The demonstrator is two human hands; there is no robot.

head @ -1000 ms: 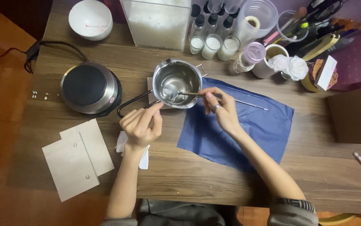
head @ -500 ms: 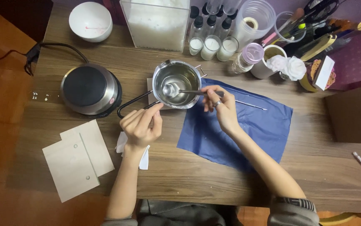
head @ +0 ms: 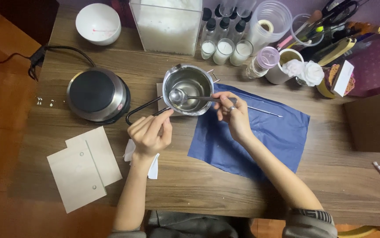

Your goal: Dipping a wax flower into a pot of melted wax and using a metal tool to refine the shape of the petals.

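The right hand (head: 233, 115) pinches the handle of a metal spoon (head: 185, 96) between thumb and fingers, closed around it, with the spoon's bowl sitting inside the steel pouring pot (head: 187, 89). The left hand (head: 149, 133) is curled shut on the pot's dark wire handle (head: 142, 110), fingertips meeting the handle where it runs toward the pot wall.

The pot stands upright near the middle of the wooden table (head: 225, 185), on a small pale pad, its right rim just over the top left corner of a blue cloth (head: 260, 136). Its inside is shiny and bright, and what lies in the bottom cannot be told. A thin metal rod (head: 265, 110) lies on the cloth just beyond the right hand.

To the pot's left, close by, sits a round hot plate (head: 98, 94), with its cord running off the table's left edge. Behind the pot, the back edge is crowded: a clear box of white flakes (head: 165, 24), small glass candles (head: 224, 50) and a white bowl (head: 98, 23). Toward the near edge there is open wood, with two pale boards (head: 84, 165) at the left and a white tissue (head: 153, 165) under the left wrist.
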